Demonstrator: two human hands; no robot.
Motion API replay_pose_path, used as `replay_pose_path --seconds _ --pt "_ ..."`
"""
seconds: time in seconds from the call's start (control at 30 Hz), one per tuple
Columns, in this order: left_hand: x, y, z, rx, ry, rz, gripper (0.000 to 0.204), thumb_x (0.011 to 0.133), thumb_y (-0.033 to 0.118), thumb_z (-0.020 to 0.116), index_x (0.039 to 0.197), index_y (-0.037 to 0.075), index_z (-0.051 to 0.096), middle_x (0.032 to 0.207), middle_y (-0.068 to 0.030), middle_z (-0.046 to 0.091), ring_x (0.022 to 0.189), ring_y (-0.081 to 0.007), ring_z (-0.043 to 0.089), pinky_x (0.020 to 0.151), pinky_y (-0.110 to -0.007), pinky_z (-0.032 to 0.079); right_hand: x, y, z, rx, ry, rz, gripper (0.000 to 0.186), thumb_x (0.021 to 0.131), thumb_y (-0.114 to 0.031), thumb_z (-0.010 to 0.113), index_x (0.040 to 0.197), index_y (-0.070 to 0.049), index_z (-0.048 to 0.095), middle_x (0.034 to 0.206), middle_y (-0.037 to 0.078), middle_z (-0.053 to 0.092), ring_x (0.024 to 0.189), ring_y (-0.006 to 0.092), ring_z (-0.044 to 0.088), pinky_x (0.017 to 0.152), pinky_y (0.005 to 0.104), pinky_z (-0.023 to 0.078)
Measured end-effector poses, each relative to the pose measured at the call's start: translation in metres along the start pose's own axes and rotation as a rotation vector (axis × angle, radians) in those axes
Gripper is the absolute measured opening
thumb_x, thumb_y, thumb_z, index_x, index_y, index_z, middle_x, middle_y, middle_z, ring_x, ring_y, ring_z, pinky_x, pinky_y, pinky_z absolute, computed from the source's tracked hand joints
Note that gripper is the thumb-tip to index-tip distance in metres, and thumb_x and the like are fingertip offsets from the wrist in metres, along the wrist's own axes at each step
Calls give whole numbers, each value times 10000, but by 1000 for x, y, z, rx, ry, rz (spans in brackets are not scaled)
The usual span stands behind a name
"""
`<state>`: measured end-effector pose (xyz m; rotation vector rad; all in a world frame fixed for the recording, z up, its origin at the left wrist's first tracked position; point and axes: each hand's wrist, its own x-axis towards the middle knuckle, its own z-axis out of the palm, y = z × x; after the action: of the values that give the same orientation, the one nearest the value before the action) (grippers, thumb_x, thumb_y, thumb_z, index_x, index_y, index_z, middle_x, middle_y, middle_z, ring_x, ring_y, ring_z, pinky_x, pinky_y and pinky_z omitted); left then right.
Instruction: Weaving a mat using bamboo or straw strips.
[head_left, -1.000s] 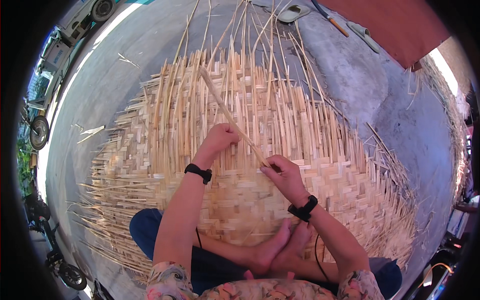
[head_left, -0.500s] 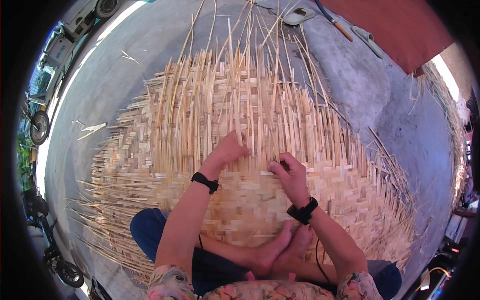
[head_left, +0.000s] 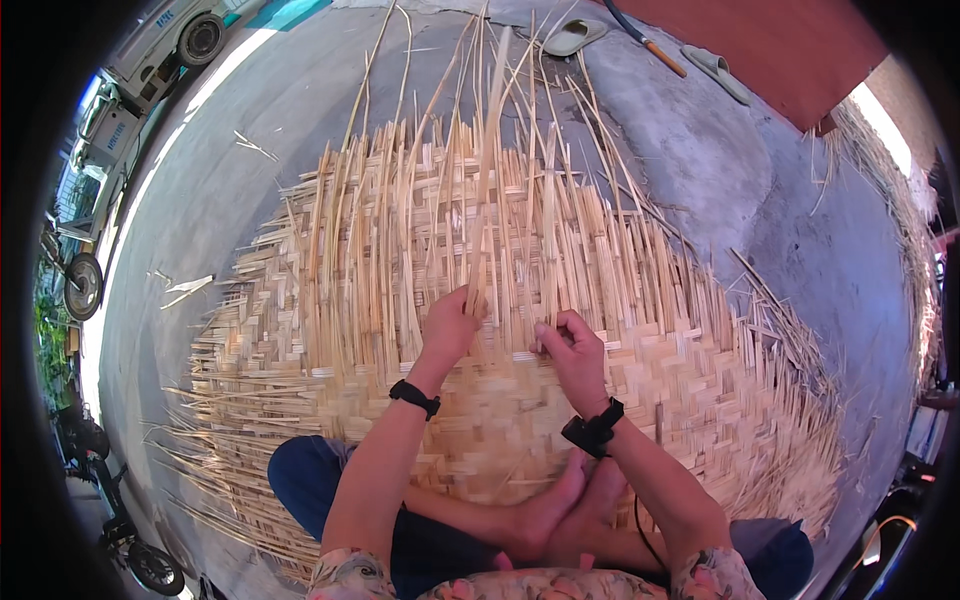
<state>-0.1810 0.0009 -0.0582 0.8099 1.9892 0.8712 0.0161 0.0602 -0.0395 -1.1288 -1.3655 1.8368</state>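
Note:
A large woven bamboo mat [head_left: 500, 400] spreads beneath my crossed legs, with long loose strips fanning out from its far part. My left hand [head_left: 456, 324] is closed on an upright pale strip [head_left: 490, 130] that reaches beyond the mat's far edge. My right hand [head_left: 565, 345], a little to the right and lower, pinches another pale strip [head_left: 549, 230] at the line where loose lengths meet the plaited weave. Both hands are at the mat's middle; some fingertips are hidden among the strips.
Grey concrete floor [head_left: 770, 280] surrounds the mat. At the top right lie sandals [head_left: 716, 75], a tool with an orange-tipped handle [head_left: 665, 58] and a red-brown panel [head_left: 780, 45]. Parked vehicles [head_left: 135, 70] and two-wheelers [head_left: 140, 555] line the left; straw [head_left: 890, 210] heaps at the right.
The slanting strip between my hands a second ago is gone from that position. My left hand went down and right, now on an upright strip; my right hand shifted slightly right.

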Motion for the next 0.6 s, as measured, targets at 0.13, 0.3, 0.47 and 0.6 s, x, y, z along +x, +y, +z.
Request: replay_pose_path --seconds 0.13,0.3,0.47,0.6 --pt "3 -11 -9 -452 -57 45 361 792 -58 667 1146 2 636 1010 -65 702 906 -171 661 816 -310 523 12 2 16 63 -41 -12 140 936 -105 663 891 -26 557 744 -6 606 683 51 607 620 222 514" --pt "-9 1 -41 -470 -377 -27 457 809 -43 664 1255 14 586 1103 -72 675 981 -145 633 880 -306 510 32 -6 27 -527 -245 -151 63 884 -90 639 920 -39 627 724 67 593 606 173 611 610 301 513" --pt "-49 16 -39 -524 -309 11 480 812 -34 668 1278 47 585 1127 -83 656 1001 -136 613 909 -294 496 49 -10 24 -892 -560 -265 180 822 -91 592 976 -66 682 832 129 645 692 286 636 663 380 507" --pt "-74 -11 2 -736 253 -84 321 846 -59 631 1150 43 638 980 -45 630 873 -135 613 753 -271 547 62 -14 15 -869 -722 -111 239 831 -70 564 1027 -92 699 966 127 678 849 299 654 748 380 514"
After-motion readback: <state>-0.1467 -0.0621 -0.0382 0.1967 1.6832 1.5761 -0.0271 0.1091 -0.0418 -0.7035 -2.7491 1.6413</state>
